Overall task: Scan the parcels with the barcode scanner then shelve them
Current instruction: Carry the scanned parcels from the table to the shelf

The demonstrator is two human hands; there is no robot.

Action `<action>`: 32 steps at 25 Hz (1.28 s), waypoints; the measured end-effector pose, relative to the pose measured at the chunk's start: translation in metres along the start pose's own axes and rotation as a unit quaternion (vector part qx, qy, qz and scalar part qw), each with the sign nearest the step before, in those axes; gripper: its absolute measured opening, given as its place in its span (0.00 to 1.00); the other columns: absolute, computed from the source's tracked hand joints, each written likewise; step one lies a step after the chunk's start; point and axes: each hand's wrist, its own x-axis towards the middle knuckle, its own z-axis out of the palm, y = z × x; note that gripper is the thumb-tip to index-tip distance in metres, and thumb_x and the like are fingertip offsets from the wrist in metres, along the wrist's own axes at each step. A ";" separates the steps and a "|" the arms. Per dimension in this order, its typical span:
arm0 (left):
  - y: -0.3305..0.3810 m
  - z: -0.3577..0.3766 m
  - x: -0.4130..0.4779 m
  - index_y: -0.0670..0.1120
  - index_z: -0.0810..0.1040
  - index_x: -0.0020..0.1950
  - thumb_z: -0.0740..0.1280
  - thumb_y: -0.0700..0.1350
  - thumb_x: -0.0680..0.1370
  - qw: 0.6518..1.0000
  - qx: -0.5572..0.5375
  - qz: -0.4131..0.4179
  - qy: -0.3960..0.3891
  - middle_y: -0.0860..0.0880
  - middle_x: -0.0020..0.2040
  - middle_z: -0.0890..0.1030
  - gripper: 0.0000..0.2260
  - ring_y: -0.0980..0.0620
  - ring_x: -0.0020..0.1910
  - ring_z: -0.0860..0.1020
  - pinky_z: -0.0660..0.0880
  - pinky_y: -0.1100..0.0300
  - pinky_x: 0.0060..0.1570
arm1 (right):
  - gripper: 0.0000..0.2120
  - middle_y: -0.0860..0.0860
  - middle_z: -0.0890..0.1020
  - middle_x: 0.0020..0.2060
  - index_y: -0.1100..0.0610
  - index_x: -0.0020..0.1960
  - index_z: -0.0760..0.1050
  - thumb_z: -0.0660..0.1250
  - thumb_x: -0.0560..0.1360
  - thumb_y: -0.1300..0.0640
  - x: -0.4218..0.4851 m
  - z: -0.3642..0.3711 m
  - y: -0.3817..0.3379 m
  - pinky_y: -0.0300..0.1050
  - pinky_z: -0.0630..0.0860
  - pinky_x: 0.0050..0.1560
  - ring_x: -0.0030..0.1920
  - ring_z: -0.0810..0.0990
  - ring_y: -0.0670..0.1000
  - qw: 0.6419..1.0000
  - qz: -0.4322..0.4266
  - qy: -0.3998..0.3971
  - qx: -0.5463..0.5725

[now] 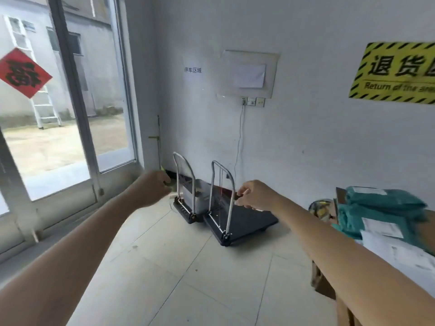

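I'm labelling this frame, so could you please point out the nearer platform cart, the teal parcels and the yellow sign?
Nearer platform cart (249, 223): head view, black deck.
Teal parcels (381, 203): head view, top bag.
Yellow sign (395, 71): head view, lettered face.

Bare arms outstretched, two trolleys (237, 215), teal parcels (383, 208)

- 2 platform carts (237, 220) on floor (179, 267), side by side, against back wall (306, 137); handles upright.
- Glass door (70, 114) far L of carts.
- Wall sockets (253, 101) above carts, cable hanging down.
- Notice board (248, 74) above sockets; sign (395, 71) to its R.
- Parcels (381, 215) stacked far R, on tabletop (412, 262).
- L hand (150, 189), R hand (255, 195) raised in front of carts.
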 end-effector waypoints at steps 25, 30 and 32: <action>0.556 0.462 0.388 0.43 0.78 0.54 0.65 0.45 0.77 0.643 -0.079 0.625 -0.436 0.45 0.52 0.81 0.08 0.47 0.52 0.78 0.69 0.61 0.48 | 0.04 0.55 0.80 0.41 0.59 0.49 0.76 0.67 0.75 0.59 0.007 -0.244 0.353 0.39 0.73 0.35 0.38 0.78 0.51 0.648 0.594 0.464 0.109; 0.594 0.524 0.321 0.45 0.63 0.72 0.65 0.47 0.78 0.550 -0.064 0.665 -0.501 0.43 0.61 0.76 0.24 0.46 0.54 0.77 0.73 0.56 0.50 | 0.10 0.56 0.77 0.42 0.63 0.51 0.77 0.67 0.76 0.57 -0.038 -0.207 0.389 0.42 0.77 0.42 0.38 0.77 0.50 0.494 0.702 0.477 0.189; 0.598 0.561 0.298 0.43 0.57 0.74 0.64 0.50 0.78 0.546 -0.026 0.646 -0.533 0.42 0.63 0.74 0.29 0.45 0.55 0.77 0.73 0.57 0.46 | 0.14 0.55 0.78 0.41 0.64 0.53 0.77 0.69 0.75 0.54 -0.053 -0.189 0.415 0.46 0.81 0.51 0.38 0.78 0.50 0.434 0.718 0.491 0.235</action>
